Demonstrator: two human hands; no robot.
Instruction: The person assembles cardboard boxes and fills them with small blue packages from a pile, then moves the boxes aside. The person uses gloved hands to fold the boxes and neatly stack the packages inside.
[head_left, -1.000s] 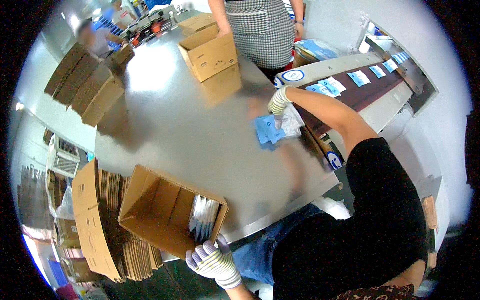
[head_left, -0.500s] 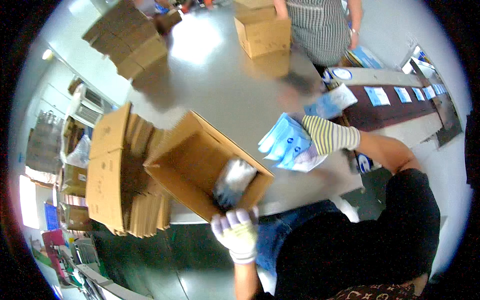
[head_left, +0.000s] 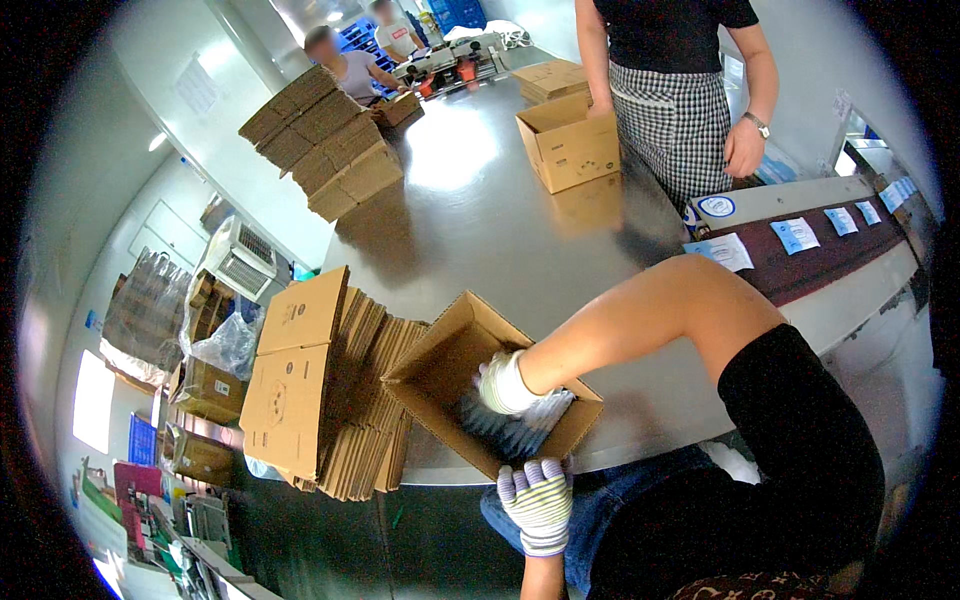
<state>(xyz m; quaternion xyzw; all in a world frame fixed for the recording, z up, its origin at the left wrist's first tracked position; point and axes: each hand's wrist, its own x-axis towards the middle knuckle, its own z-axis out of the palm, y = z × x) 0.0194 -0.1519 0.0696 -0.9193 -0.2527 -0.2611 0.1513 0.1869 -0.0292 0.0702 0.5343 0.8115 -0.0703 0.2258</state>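
One striped-gloved right hand [head_left: 502, 384] inside open brown cardboard box [head_left: 440, 362], at far-left side of blue-white flat packets [head_left: 535, 425], grip hidden; matching left hand [head_left: 538, 507] on near rim, hold unclear.

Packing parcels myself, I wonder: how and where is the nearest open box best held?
Probably pinch the open box by its near rim, coming from the near side: that edge is thin and closest, and the left hand is there.

White louvred unit [head_left: 242, 257], blue crate [head_left: 142, 440] — far left, checked apron [head_left: 672, 130]
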